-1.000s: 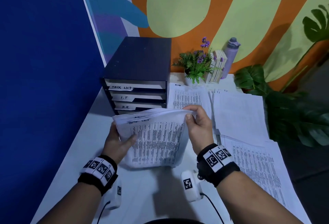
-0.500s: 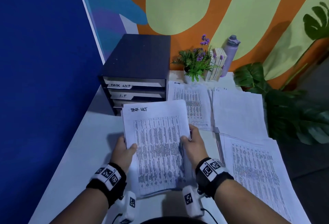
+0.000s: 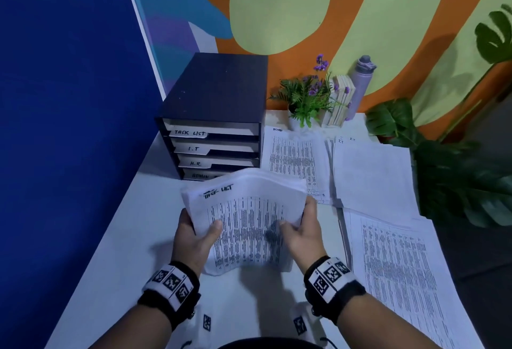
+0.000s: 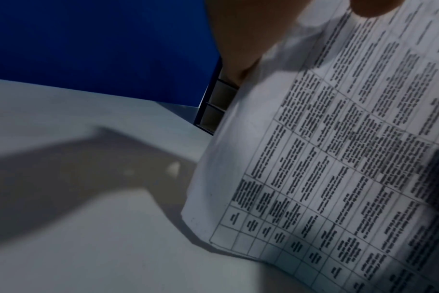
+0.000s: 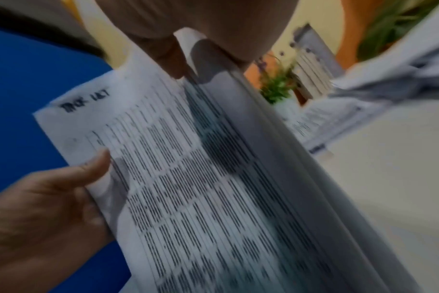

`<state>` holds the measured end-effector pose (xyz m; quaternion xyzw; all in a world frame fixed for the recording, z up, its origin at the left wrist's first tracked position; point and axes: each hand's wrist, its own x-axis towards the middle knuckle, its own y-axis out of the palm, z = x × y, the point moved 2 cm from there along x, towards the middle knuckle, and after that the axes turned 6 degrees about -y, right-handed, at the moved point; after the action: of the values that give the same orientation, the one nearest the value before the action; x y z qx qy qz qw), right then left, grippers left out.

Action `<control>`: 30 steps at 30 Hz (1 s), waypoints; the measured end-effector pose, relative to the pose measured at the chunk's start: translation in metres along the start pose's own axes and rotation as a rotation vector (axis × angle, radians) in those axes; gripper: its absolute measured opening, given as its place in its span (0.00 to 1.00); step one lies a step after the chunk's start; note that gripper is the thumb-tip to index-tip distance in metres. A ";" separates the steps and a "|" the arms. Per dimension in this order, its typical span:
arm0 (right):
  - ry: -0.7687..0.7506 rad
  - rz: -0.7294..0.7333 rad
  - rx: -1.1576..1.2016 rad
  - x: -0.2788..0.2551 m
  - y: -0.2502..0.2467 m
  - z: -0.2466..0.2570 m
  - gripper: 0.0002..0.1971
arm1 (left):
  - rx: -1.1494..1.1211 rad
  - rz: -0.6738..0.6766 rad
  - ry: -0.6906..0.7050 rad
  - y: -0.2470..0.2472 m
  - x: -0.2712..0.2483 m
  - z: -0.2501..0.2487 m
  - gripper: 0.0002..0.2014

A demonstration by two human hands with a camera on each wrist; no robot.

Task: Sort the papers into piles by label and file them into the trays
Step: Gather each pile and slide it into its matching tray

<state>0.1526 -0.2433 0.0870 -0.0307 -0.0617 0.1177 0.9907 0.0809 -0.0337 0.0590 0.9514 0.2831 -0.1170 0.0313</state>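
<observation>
Bright painted walls back a pale bench (image 3: 116,237) where I see a dark tray unit (image 3: 216,115) with labelled slots. My left hand (image 3: 194,235) and right hand (image 3: 302,232) each pinch a side edge of the TASK LIST stack (image 3: 246,221), thumbs on top, held above the bench just before the trays. It looks light, floppy and apt to fan; gripping both side edges seems wise.

White table (image 3: 116,237) bears trays (image 3: 216,115) (labelled), paper piles (image 3: 371,174).
</observation>
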 end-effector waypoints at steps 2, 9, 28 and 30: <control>-0.294 -0.069 -0.151 0.006 -0.002 0.024 0.32 | -0.004 0.001 0.018 0.000 -0.003 -0.004 0.23; -0.792 0.348 -1.293 0.017 0.037 0.111 0.33 | -0.080 0.013 0.063 0.004 -0.011 -0.022 0.24; -0.829 0.506 -1.268 0.010 0.074 0.088 0.33 | -0.002 -0.001 -0.002 -0.003 0.006 -0.012 0.11; -0.724 0.472 -1.284 0.023 0.057 0.092 0.33 | 0.030 -0.015 0.013 -0.008 0.003 -0.013 0.09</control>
<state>0.1498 -0.1786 0.1769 -0.5710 -0.4298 0.2696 0.6455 0.0820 -0.0237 0.0711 0.9504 0.2886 -0.1152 0.0144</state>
